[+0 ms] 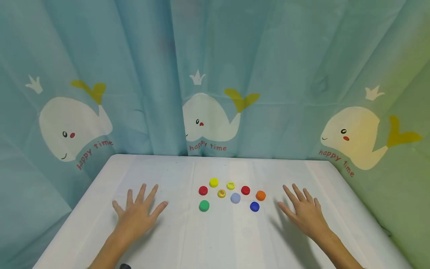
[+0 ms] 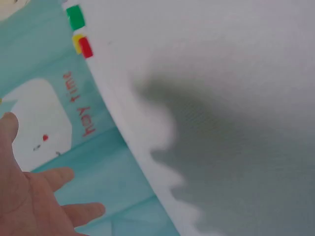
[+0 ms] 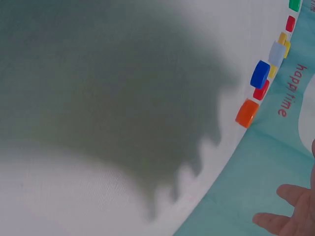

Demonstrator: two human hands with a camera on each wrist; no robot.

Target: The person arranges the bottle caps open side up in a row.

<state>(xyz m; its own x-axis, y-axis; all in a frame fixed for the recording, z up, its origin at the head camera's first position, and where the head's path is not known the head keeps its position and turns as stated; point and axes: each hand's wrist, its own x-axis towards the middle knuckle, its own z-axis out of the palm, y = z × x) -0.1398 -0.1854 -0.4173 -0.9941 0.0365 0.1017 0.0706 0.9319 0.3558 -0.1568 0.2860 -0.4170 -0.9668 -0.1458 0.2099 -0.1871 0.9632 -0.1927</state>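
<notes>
My left hand [image 1: 136, 216] hovers over the left part of the table, fingers spread and nothing held. On the right, my right hand [image 1: 306, 216] is held the same way, its shadow falling on the tabletop. Between them lies a loose group of bottle caps. The green cap [image 1: 204, 206] and a red cap [image 1: 203, 190] are on the left hand's side. An orange cap [image 1: 260, 195] and a dark blue cap [image 1: 254, 206] are nearest the right hand. A pale blue cap [image 1: 236, 198], a second red cap [image 1: 245, 190] and several yellow caps [image 1: 214, 182] sit in the middle.
The white table [image 1: 215, 239] ends at a back edge against a blue-green curtain [image 1: 151, 74] printed with whales. At the bottom edge, beside the left forearm, a small dark object [image 1: 125, 266] shows partly.
</notes>
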